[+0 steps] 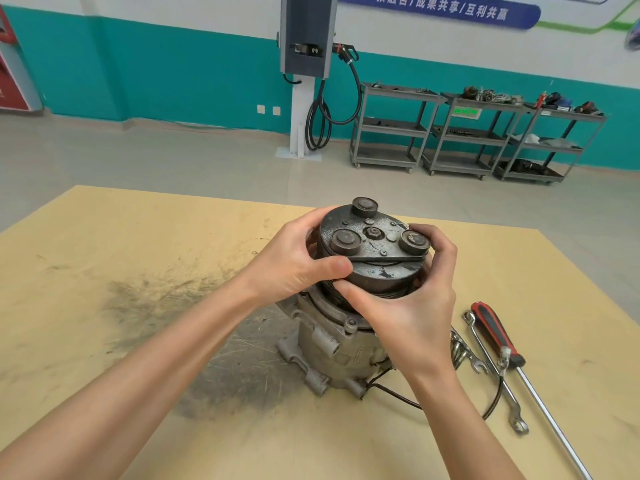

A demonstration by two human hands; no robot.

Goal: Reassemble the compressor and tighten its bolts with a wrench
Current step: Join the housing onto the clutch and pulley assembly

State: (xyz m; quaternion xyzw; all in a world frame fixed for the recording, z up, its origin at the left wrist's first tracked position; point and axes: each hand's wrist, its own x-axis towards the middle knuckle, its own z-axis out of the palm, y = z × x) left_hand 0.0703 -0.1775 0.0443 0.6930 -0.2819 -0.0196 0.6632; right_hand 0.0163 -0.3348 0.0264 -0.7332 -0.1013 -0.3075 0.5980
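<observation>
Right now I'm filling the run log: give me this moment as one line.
stage: seating clutch plate on compressor | left hand: grips plate | right hand: grips plate | wrench: on table, untouched

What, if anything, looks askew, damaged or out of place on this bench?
The clutch disc held by both hands sits tilted on the compressor body, not flush. Its face is rusty and chipped. A dark greasy smear stains the board. The wrenches and the screwdriver lie untouched.
</observation>
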